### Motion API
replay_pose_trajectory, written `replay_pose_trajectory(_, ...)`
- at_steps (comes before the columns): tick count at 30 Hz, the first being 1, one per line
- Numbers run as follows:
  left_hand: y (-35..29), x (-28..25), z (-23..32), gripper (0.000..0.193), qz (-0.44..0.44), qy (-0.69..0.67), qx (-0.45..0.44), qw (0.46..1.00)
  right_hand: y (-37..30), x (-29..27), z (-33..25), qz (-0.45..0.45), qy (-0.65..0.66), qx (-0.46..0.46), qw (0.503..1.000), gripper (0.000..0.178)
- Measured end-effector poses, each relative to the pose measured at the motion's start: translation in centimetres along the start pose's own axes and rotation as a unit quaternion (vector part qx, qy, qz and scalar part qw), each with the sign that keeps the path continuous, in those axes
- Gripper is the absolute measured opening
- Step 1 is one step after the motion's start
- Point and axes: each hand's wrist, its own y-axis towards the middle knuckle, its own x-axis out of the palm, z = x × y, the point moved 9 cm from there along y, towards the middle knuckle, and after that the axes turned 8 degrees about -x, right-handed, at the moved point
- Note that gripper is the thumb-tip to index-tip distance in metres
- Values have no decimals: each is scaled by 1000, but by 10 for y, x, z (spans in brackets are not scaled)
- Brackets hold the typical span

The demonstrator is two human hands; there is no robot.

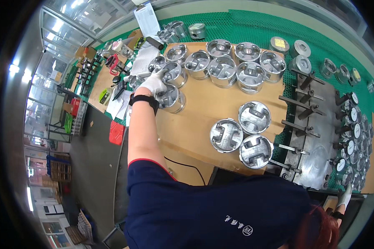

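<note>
White-gloved left hand (155,83): at 1 silver cylindrical metal piston (176,75) on flat brown cardboard (195,128); from here I cannot tell its grip. White-gloved right hand (345,196): near 1 round white-faced dial gauge (340,164); grip indiscernible.

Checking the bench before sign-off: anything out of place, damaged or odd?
The cardboard sheet has a ragged right edge beside the metal plate, as if torn. Nothing looks spilled; fine scratches on the pistons would be too small to tell.

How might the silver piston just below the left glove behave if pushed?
The piston likely won't flex: it looks metal. Standing on its round end, it would probably slide before tipping. Its shiny curved side may feel slippery.
</note>
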Motion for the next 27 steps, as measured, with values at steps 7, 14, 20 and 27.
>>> replay_pose_trajectory(7, 16, -4, 16, 84, -36, 122, -68, 990, -42, 19, -34, 29, 62, 90, 994, 60)
replay_pose_trajectory(14, 5, 6, -3, 81, -23, 103, -63, 992, -67, 21, -27, 80, 143, 141, 976, 63)
replay_pose_trajectory(20, -6, 2, 15, 88, -79, 50, -27, 995, -56, -7, -6, 81, 159, 142, 974, 62)
replay_pose_trajectory(27, -23, 16, 21, 81, -163, -104, -76, 978, -68, -29, -32, 106, 80, 65, 989, 62)
